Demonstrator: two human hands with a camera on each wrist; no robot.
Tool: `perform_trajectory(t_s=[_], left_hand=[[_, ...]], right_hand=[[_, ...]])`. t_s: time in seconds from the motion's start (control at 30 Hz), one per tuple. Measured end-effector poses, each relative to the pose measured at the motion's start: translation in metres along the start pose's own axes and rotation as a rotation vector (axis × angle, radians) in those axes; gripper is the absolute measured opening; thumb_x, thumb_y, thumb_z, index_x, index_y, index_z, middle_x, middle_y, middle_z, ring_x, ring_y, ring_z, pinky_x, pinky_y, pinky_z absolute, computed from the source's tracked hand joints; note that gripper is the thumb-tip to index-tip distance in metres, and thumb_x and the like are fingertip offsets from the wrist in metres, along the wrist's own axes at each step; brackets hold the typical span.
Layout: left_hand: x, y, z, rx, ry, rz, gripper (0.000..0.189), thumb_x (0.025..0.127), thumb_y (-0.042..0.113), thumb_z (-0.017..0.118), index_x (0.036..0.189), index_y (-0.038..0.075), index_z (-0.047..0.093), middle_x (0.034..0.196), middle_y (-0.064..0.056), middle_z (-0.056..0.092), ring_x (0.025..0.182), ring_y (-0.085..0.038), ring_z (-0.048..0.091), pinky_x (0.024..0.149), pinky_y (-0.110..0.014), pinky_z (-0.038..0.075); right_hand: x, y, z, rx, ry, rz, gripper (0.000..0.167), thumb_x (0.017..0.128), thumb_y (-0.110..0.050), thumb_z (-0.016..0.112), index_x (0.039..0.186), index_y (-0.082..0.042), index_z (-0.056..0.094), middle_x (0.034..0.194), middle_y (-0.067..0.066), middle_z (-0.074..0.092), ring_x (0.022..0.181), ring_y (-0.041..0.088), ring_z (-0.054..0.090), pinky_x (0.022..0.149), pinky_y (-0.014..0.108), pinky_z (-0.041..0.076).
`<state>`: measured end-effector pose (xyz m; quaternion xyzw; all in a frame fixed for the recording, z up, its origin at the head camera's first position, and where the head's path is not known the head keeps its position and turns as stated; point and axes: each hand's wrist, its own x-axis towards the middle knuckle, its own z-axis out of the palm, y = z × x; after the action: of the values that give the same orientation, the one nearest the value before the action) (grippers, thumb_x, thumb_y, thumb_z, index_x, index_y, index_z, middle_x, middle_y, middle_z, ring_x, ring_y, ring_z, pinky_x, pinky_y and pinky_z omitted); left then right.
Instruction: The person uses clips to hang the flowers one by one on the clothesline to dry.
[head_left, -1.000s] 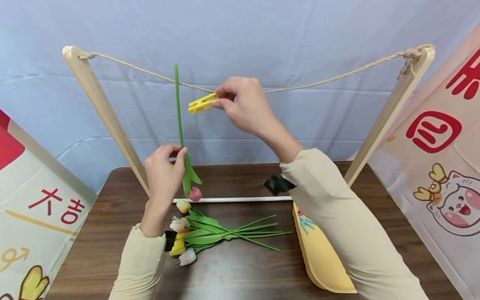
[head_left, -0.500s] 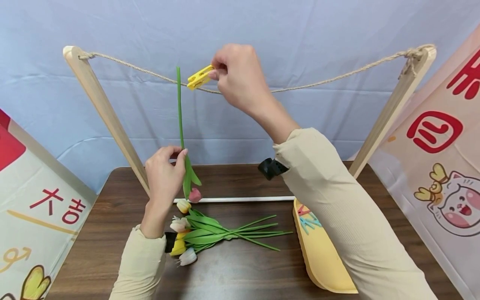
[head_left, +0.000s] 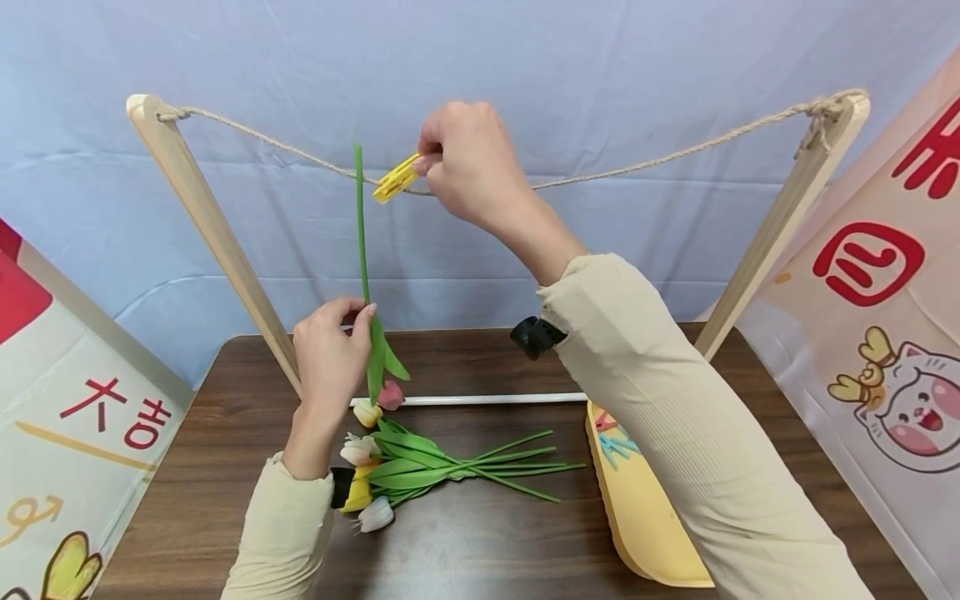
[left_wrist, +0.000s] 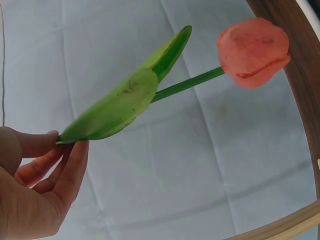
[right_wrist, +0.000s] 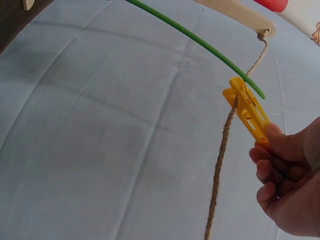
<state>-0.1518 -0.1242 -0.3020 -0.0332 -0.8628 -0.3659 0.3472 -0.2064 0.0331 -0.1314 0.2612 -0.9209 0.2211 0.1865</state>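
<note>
My left hand [head_left: 333,350] pinches the stem of a pink tulip [left_wrist: 254,52] between thumb and fingers; the flower hangs head down, its bare green stem [head_left: 362,225] rising past the rope. A yellow clothespin [head_left: 396,178] is pinched at its handle end by my right hand [head_left: 471,162]. In the right wrist view the clothespin's tips straddle the twine rope [right_wrist: 218,165], close beside the stem's end. Whether the tips touch the stem I cannot tell. The rope sags between two wooden posts [head_left: 213,242].
Several artificial tulips [head_left: 420,462] lie on the dark wooden table [head_left: 480,542]. At the right stands a yellow tray [head_left: 652,517] holding red and blue clothespins [head_left: 617,442], partly hidden by the right sleeve. A white bar [head_left: 487,399] joins the posts low down.
My right hand has lifted the clothespin from below the rope to above it, then lowered it onto the rope beside the stem. The left hand has sunk slightly with the tulip.
</note>
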Motion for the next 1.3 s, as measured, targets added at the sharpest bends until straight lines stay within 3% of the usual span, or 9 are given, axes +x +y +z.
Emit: perform_trajectory(t_s=[0.2, 0.6, 0.9, 1.1, 1.3], left_hand=[[-0.002, 0.0, 0.0, 0.007, -0.01, -0.006, 0.013, 0.083, 0.009, 0.066, 0.083, -0.004, 0.069, 0.078, -0.017, 0.067, 0.068, -0.028, 0.065, 0.062, -0.04, 0.049], [-0.003, 0.001, 0.0, 0.008, -0.001, 0.009, 0.012, 0.082, 0.008, 0.067, 0.083, -0.004, 0.07, 0.077, -0.017, 0.067, 0.067, -0.028, 0.065, 0.061, -0.04, 0.049], [-0.003, 0.001, 0.0, 0.008, -0.013, -0.006, 0.012, 0.082, 0.007, 0.067, 0.083, -0.004, 0.07, 0.078, -0.017, 0.067, 0.067, -0.028, 0.065, 0.06, -0.04, 0.05], [-0.004, 0.0, 0.001, -0.017, -0.048, -0.048, 0.011, 0.082, 0.008, 0.067, 0.084, -0.003, 0.07, 0.078, -0.016, 0.067, 0.069, -0.027, 0.065, 0.058, -0.039, 0.05], [-0.006, -0.004, 0.005, -0.029, -0.097, -0.074, 0.009, 0.082, 0.006, 0.066, 0.084, -0.003, 0.068, 0.078, -0.016, 0.067, 0.069, -0.027, 0.064, 0.06, -0.039, 0.048]], right_hand=[[0.001, -0.005, 0.002, 0.012, -0.021, -0.002, 0.019, 0.088, -0.002, 0.054, 0.08, -0.001, 0.071, 0.085, 0.006, 0.067, 0.077, 0.017, 0.053, 0.062, 0.023, 0.036], [0.003, -0.008, 0.007, 0.068, 0.025, -0.024, 0.019, 0.087, -0.001, 0.054, 0.078, -0.001, 0.071, 0.08, 0.006, 0.066, 0.077, 0.016, 0.055, 0.06, 0.02, 0.035], [0.0, -0.008, 0.007, 0.146, -0.038, 0.003, 0.019, 0.091, -0.012, 0.055, 0.085, -0.003, 0.071, 0.082, 0.004, 0.065, 0.071, 0.014, 0.048, 0.059, 0.021, 0.032], [-0.004, -0.002, 0.0, 0.181, -0.069, 0.019, 0.019, 0.091, -0.013, 0.056, 0.101, -0.003, 0.067, 0.087, 0.005, 0.063, 0.076, 0.015, 0.051, 0.065, 0.022, 0.038], [-0.011, 0.008, -0.008, 0.196, -0.086, 0.026, 0.015, 0.089, -0.012, 0.058, 0.095, -0.002, 0.069, 0.083, 0.006, 0.063, 0.072, 0.015, 0.052, 0.064, 0.024, 0.039]])
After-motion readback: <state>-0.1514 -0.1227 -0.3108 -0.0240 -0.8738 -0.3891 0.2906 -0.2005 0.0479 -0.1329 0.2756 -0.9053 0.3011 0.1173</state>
